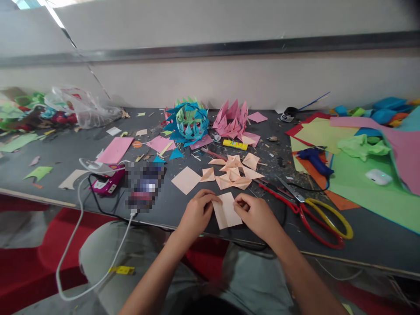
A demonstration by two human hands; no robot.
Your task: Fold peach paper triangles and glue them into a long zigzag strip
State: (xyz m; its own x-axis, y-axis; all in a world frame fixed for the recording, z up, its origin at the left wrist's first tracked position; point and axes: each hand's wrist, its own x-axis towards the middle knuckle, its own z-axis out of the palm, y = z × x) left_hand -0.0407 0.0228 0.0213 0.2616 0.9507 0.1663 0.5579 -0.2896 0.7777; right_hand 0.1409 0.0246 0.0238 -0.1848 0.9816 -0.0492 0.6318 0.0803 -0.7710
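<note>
At the far left of the dark table [172, 208], my feed from the head camera gives me a heap of crumpled green and red paper [24, 111], with a clear plastic bag [83, 109] just beside it. Moving right, I pick out a magenta device [108, 183] near the front edge, a pink paper sheet [115, 150] behind it, and a phone [144, 188] whose screen I cannot read. Next comes a loose peach square [186, 180], lying flat, with a blue-and-green paper crown [190, 123] well behind it. From here I watch the left hand [199, 209] pinch the upper left corner of a creased peach paper [229, 214], which lies near the front edge of the table, between the two hands. A pink paper crown [231, 120], a yellow glue stick [235, 145] and a cluster of folded peach pieces [232, 170] sit beyond that paper. The right hand [254, 215] is closed narrow, thumb and fingers gripping the paper's right edge. Right of it I see large scissors [302, 205] with red and yellow handles, their blades parted a little, then a blue glue gun [316, 161] and a white case [378, 177] on a light green sheet [370, 197].
</note>
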